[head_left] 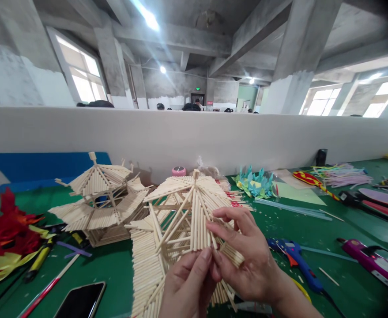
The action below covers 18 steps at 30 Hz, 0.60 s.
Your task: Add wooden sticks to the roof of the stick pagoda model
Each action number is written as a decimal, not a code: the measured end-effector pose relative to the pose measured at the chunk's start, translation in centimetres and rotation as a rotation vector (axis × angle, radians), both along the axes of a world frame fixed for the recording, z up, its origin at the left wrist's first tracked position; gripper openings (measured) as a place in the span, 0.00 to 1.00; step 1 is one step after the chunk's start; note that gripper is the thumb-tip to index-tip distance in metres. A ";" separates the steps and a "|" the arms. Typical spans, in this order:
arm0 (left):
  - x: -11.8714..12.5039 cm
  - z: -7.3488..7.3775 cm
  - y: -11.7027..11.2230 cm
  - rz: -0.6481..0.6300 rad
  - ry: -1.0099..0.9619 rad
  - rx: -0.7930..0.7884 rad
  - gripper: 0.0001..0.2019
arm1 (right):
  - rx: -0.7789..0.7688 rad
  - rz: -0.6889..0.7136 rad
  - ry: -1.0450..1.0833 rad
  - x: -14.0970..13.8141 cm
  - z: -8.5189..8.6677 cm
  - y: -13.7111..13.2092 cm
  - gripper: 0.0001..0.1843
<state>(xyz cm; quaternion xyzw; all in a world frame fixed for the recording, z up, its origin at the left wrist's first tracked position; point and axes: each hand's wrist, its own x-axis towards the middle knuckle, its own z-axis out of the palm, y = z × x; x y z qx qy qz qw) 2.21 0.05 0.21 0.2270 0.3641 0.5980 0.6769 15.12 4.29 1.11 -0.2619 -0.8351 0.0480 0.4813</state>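
A tiered pagoda model of thin wooden sticks [177, 207] stands tilted in front of me on the green table [114, 265]. My left hand [187, 282] comes up from below, its fingertips pinched on a stick at the model's roof. My right hand [243, 256] curls round the roof's right side, fingers pressed on the sticks and touching the left hand's fingertips. A second, similar stick pagoda [101, 198] stands to the left, untouched.
A dark phone [81, 300] lies at the near left beside pens and red and yellow paper flowers [5, 238]. A blue glue gun [296, 260] and a purple one [372, 260] lie to the right. Blue-green paper flowers [255, 182] sit by the white partition [180, 132].
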 end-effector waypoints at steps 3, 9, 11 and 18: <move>0.1 0.0 0.0 0.013 -0.027 -0.014 0.12 | -0.006 0.006 -0.011 0.0 -0.2 -0.1 0.24; 0.1 0.3 0.0 0.033 -0.067 -0.101 0.11 | -0.059 -0.003 0.049 -0.2 -1.0 0.0 0.22; 0.2 0.5 0.0 0.045 -0.082 -0.119 0.11 | -0.088 0.001 0.062 -0.2 -1.2 0.1 0.21; 0.1 1.0 -0.3 0.020 -0.053 -0.163 0.09 | -0.109 -0.008 0.069 -0.1 -1.0 0.1 0.20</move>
